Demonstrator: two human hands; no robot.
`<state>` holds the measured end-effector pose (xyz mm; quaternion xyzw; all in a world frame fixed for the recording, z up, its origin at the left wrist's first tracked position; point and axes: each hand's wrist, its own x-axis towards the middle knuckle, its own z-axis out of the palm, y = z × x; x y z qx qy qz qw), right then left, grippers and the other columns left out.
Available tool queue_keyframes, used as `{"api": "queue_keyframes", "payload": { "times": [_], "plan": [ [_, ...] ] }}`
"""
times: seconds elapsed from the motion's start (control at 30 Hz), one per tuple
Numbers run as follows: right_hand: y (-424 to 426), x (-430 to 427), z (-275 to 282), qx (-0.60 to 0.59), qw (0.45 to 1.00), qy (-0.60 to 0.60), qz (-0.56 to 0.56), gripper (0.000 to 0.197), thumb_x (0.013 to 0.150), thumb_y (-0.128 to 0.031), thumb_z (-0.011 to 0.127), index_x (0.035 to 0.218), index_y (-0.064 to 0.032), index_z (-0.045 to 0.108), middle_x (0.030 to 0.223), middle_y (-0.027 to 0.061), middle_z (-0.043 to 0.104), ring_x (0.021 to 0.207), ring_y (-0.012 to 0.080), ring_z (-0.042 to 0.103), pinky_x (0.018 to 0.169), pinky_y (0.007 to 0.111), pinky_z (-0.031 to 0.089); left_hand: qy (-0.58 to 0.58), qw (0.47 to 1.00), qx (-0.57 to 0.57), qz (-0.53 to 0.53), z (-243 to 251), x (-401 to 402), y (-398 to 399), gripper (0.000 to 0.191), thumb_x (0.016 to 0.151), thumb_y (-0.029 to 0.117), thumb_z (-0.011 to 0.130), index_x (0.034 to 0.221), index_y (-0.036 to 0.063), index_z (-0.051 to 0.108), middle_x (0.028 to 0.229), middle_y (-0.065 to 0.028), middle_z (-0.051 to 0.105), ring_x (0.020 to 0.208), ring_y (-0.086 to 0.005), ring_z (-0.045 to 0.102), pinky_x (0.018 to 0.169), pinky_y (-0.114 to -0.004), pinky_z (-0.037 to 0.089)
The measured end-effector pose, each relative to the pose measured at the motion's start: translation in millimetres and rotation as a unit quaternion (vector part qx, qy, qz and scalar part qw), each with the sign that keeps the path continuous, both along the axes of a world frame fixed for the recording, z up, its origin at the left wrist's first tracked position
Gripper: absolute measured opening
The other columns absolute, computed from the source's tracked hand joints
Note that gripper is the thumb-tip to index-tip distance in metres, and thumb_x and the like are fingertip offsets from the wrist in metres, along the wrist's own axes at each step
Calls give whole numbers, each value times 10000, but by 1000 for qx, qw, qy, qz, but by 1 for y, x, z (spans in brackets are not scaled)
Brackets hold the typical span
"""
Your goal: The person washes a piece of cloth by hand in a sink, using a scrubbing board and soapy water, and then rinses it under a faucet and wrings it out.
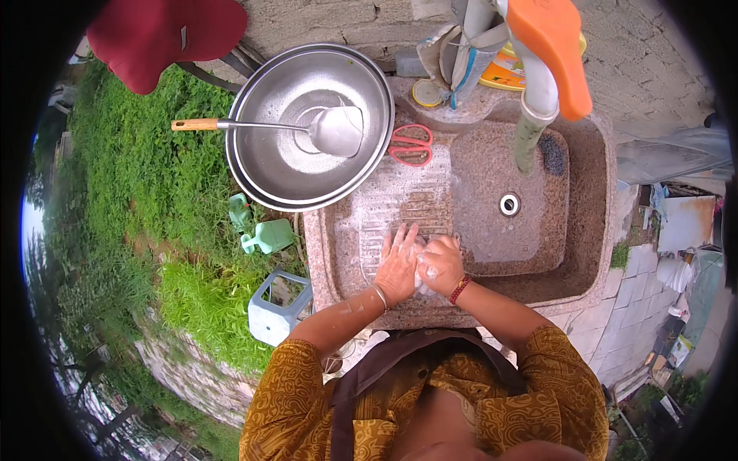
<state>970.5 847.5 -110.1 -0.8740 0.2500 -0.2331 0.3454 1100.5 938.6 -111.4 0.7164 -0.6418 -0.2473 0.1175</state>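
Observation:
My left hand, soapy and with fingers spread, rests over a wet, sudsy bundle that looks like cloth on the ribbed washboard of a stone sink. My right hand is closed in a fist on the same bundle, right beside the left. Suds cover parts of both hands and the ribs. Most of the bundle is hidden under my hands. Red-handled scissors lie at the washboard's upper end. The basin with its round drain is to the right.
A steel bowl holding a wooden-handled spatula sits at the sink's upper left. A pipe with an orange cover hangs over the basin, near a dark scouring pad. A plastic stool and green watering cans stand left.

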Motion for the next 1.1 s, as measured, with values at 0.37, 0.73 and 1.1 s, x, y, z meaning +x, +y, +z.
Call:
{"api": "queue_keyframes", "payload": {
  "times": [0.37, 0.73, 1.1],
  "plan": [
    [-54, 49, -25, -10, 993, -26, -116, 110, 751, -150, 646, 778, -51, 608, 961, 116, 616, 914, 323, 549, 835, 421, 421, -55, 990, -46, 121, -10, 29, -58, 453, 798, 290, 593, 1168, 48, 494, 1486, -233, 246, 1384, -433, 196, 1079, -648, 134],
    [-76, 64, -38, -53, 981, 69, -171, 206, 644, -201, 706, 777, -77, 609, 904, 102, 610, 916, 314, 547, 832, 437, 410, -90, 996, 6, 12, -14, 51, -90, 523, 830, 289, 570, 1291, 57, 482, 1518, -207, 191, 1419, -369, 150, 1136, -563, 102],
    [14, 7, 4, -41, 994, 34, -94, 207, 740, -241, 634, 802, -44, 617, 903, 119, 603, 907, 328, 537, 824, 433, 407, 47, 999, -24, -9, 7, -9, 29, 515, 747, 183, 623, 1224, 22, 515, 1431, -213, 289, 1337, -444, 225, 1087, -628, 129]
  ]
}}
